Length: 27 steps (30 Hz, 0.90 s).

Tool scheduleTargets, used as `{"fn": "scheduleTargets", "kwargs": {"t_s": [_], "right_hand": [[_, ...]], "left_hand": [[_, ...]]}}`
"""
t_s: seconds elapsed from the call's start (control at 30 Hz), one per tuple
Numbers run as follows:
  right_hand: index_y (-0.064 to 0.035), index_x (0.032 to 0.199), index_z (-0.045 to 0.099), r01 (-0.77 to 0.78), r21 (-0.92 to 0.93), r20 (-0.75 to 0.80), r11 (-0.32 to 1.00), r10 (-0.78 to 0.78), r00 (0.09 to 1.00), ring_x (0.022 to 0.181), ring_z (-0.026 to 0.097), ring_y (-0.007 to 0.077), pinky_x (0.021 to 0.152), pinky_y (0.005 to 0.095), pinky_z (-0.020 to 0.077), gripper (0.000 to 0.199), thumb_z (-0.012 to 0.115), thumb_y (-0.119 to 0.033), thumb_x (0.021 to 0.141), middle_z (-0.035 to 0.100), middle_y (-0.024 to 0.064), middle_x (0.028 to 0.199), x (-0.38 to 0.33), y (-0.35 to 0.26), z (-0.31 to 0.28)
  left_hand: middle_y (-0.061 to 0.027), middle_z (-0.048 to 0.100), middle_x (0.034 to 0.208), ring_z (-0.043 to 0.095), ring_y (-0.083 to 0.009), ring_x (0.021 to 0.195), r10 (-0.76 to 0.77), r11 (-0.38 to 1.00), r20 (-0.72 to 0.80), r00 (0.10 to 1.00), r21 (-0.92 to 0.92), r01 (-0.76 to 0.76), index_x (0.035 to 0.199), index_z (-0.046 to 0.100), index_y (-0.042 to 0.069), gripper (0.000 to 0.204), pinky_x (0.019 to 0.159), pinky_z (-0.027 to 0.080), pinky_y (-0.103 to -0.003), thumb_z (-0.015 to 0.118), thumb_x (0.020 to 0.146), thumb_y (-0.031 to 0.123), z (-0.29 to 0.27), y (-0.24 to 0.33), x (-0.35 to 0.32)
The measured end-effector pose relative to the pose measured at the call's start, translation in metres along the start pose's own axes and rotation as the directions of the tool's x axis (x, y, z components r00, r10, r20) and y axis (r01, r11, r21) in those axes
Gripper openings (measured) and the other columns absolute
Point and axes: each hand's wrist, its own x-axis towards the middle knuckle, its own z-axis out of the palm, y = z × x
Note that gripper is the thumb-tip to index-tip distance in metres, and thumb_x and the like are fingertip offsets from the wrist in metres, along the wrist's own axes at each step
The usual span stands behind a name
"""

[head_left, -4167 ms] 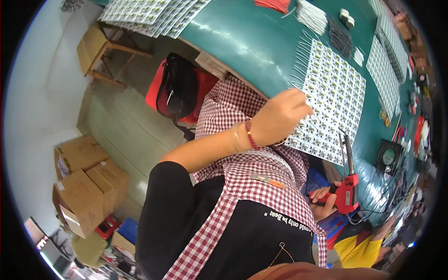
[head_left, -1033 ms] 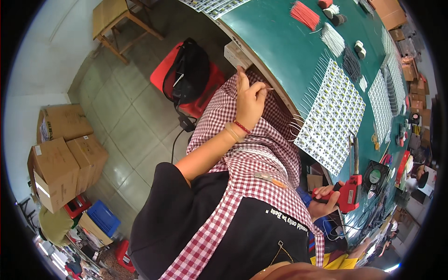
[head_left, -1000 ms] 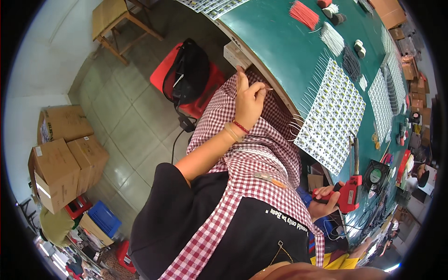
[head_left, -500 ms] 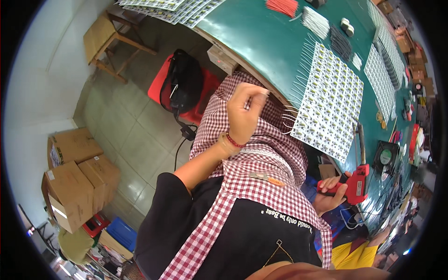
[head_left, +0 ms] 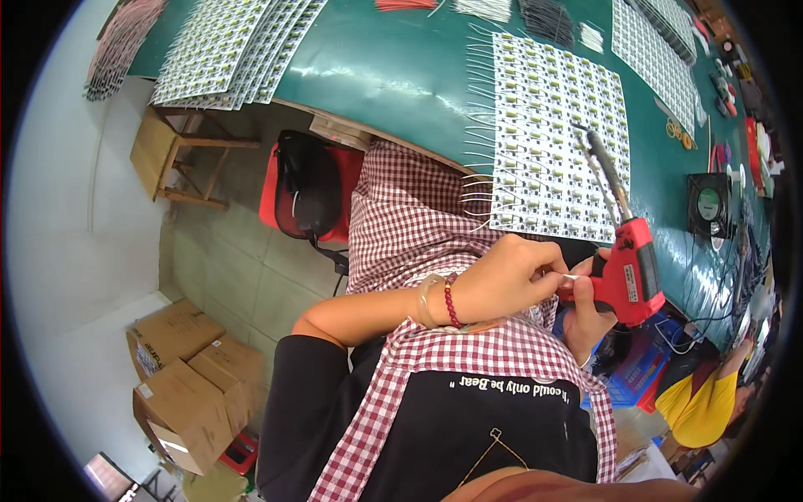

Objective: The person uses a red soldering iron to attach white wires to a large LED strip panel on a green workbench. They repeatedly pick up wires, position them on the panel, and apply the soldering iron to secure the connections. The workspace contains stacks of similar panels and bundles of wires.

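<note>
My right hand point(head_left: 588, 318) is wrapped round the handle of a red and black soldering gun point(head_left: 629, 280). Its long metal tip points up over the right part of a white circuit-board panel point(head_left: 556, 134). Loose white wires stick out along the panel's left edge. My left hand point(head_left: 514, 278) has come up to the right thumb, its fingertips pinched together. A small whitish bit shows between the two hands; I cannot make out what it is.
Stacks of board panels point(head_left: 222, 54) lie at the table's far left. Bundles of red, white and black wires point(head_left: 545, 18) lie along the back. A fan point(head_left: 711, 205) stands at the right. A black bag point(head_left: 309, 184) rests on a red stool; cardboard boxes point(head_left: 196, 385) stand on the floor.
My left hand has moved right and down to meet my right hand. The soldering gun has risen in view, and the whole view has shifted.
</note>
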Motion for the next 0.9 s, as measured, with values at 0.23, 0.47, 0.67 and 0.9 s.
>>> {"fn": "scheduleTargets", "kwargs": {"t_s": [0.23, 0.47, 0.67, 0.9], "right_hand": [[0.0019, 0.128, 0.045, -0.04, -0.173, 0.041, 0.984, 0.048, 0.998, 0.078, 0.057, 0.0135, 0.071, 0.026, 0.0477, 0.049, 0.065, 0.008, 0.083, 0.058, 0.0077, 0.089, -0.006, -0.001, -0.006], [0.0007, 0.125, 0.05, -0.05, -0.169, 0.08, 0.984, 0.064, 0.995, 0.086, 0.058, 0.012, 0.076, 0.0265, 0.0482, 0.039, 0.064, 0.001, 0.089, 0.059, 0.0046, 0.092, -0.008, -0.001, -0.013], [0.0013, 0.132, 0.04, -0.111, -0.142, 0.08, 0.984, 0.123, 0.989, 0.084, 0.061, 0.0164, 0.075, 0.0289, 0.0508, 0.056, 0.069, 0.002, 0.084, 0.06, 0.0104, 0.092, -0.008, -0.007, -0.016], [0.0014, 0.131, 0.041, -0.026, -0.244, 0.172, 0.969, 0.07, 0.983, 0.085, 0.06, 0.0141, 0.076, 0.0287, 0.0508, 0.051, 0.065, 0.004, 0.086, 0.06, 0.0088, 0.095, -0.008, -0.007, -0.017]], "left_hand": [[-0.0123, 0.067, 0.066, 0.067, -0.0185, 0.058, 0.047, 0.99, 0.079, 0.996, 0.129, -0.057, 0.09, 0.067, 0.0, 0.009, 0.053, 0.052, -0.028, 0.062, 0.083, 0.004, -0.005, 0.005, 0.007], [-0.0121, 0.066, 0.07, 0.066, -0.026, 0.061, 0.054, 0.967, 0.122, 0.991, 0.24, -0.082, 0.09, 0.066, 0.002, 0.008, 0.056, 0.052, -0.033, 0.066, 0.083, 0.005, -0.001, 0.01, 0.011], [-0.0122, 0.066, 0.077, 0.066, -0.0264, 0.065, 0.124, 0.923, 0.147, 0.981, 0.347, -0.169, 0.089, 0.066, 0.002, 0.009, 0.058, 0.052, -0.033, 0.066, 0.081, 0.002, 0.001, 0.003, 0.013], [-0.0101, 0.065, 0.077, 0.065, -0.0245, 0.066, 0.155, 0.892, 0.175, 0.972, 0.399, -0.214, 0.091, 0.067, 0.003, 0.014, 0.057, 0.052, -0.032, 0.07, 0.078, 0.0, 0.001, 0.009, 0.016]]}}
